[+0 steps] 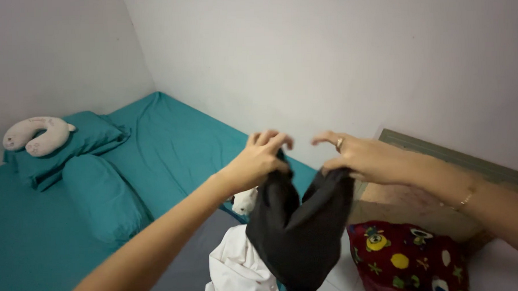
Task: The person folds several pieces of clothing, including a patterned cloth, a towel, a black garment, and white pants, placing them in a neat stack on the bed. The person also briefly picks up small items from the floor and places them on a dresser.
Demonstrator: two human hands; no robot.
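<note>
A dark garment is being held up above the teal bed — pinched shut at its top edge by the left hand and right hand — and is sagging limply, seemingly soft and light.

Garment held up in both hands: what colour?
Plain dark grey-black garment, no pattern visible, pinched by left hand and right hand. Head view.

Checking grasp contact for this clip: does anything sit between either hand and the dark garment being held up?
Nothing visible does. The left hand and right hand each pinch the top edge of the dark garment directly; the white cloth lies below, behind it.
</note>
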